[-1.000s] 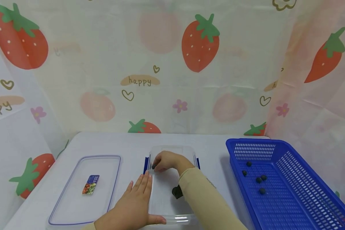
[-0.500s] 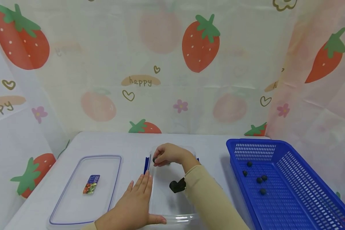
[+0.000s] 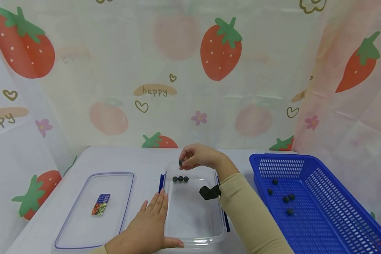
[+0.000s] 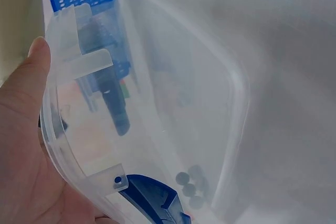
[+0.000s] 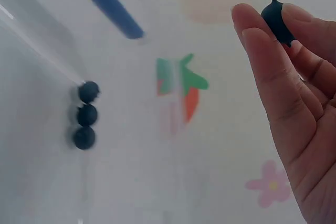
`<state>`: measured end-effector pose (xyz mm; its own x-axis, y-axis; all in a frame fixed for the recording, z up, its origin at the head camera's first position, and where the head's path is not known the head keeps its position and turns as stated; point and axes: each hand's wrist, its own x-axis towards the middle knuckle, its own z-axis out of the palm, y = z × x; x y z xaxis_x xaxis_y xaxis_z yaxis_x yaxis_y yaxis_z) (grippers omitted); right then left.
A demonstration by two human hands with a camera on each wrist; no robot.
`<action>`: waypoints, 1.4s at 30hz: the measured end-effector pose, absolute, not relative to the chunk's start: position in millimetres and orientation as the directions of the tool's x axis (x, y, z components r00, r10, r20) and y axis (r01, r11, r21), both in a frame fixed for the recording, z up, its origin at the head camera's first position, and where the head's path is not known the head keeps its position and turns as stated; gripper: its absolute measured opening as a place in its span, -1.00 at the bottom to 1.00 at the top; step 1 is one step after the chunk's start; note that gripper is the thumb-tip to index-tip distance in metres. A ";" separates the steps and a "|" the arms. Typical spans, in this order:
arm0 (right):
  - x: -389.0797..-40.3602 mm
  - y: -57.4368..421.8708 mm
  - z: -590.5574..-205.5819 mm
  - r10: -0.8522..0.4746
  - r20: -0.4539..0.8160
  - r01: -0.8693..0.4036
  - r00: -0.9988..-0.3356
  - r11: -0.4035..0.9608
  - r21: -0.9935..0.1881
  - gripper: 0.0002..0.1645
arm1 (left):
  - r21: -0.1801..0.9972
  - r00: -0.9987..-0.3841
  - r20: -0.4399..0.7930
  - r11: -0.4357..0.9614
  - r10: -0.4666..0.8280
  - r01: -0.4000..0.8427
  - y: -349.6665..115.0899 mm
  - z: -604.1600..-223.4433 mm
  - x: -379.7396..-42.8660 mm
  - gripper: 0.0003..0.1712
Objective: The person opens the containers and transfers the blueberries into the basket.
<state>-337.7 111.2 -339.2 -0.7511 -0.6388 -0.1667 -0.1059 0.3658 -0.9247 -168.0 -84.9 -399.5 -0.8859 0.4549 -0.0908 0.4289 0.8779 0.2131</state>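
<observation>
Between thumb and fingertips, my right hand [image 3: 200, 157] pinches one dark blueberry [image 5: 275, 22], over the far end of a clear plastic box [image 3: 206, 240]. Three blueberries [image 3: 180, 179] lie side by side in a row inside the box, toward its far left part; the right wrist view shows this row [image 5: 86, 115] apart from the hand. My left hand [image 3: 143, 225] rests along the box's left side, fingers straight, thumb out along the near rim. In the left wrist view, the thumb [image 4: 38, 61] is right at the rim, and a blue clip [image 4: 152, 198] hangs from the box edge.
To the right stands a blue perforated basket [image 3: 304, 225] holding several loose blueberries [image 3: 290, 211]. A clear lid [image 3: 79, 225] with a blue edge and a colourful label [image 3: 101, 204] lies at the left. A strawberry-print curtain [image 3: 190, 116] closes off the back.
My right hand has risen and moved away to the back right with a blueberry still pinched, bringing the row of three into view. The left hand has stayed in place.
</observation>
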 end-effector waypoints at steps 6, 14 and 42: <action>-335.1 138.5 -312.8 -0.638 -0.096 -0.171 -0.764 0.343 -0.924 -0.86 | 0.201 -0.886 -0.094 0.881 0.454 0.429 -84.2 -399.1 -167.0 0.49; -330.6 188.6 -291.0 -0.608 -0.020 -0.228 -0.793 0.327 -0.917 -0.80 | 0.196 -0.883 -0.072 0.875 0.463 0.442 -84.6 -398.9 -167.3 0.51; -298.6 375.2 -303.3 -0.354 0.130 -0.181 -0.926 0.115 -0.977 -0.83 | 0.206 -0.885 -0.034 0.870 0.465 0.449 -85.1 -398.4 -164.2 0.49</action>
